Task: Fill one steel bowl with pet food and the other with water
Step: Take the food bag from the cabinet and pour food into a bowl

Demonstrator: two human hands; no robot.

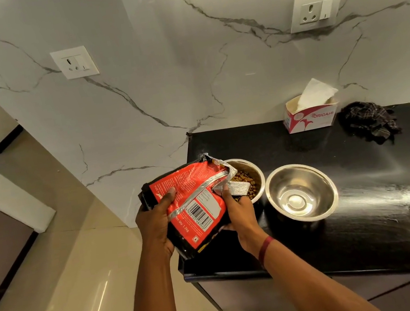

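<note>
The left hand is wrapped around the outer side of a red and black foil pet food bag, thumb pressed on the printed face and fingers curled behind it. The right hand grips the other side of the same bag near its torn silver mouth, fingers closed on the foil and a dark red band on the wrist. Between them the bag is tilted, its open end leaning over the left of two steel bowls.

That round steel bowl with brown kibble sits just beyond the right hand's fingers, partly hidden by the bag's mouth, and the kibble already lies inside it. Just beside it, to the right, stands the second shiny steel bowl, bare inside, rims nearly touching. Both rest near the left end of a glossy black countertop.

Further back by the white marble wall stands a red and white tissue box with a tissue poking up, and next to it lies a crumpled dark checked cloth.
</note>
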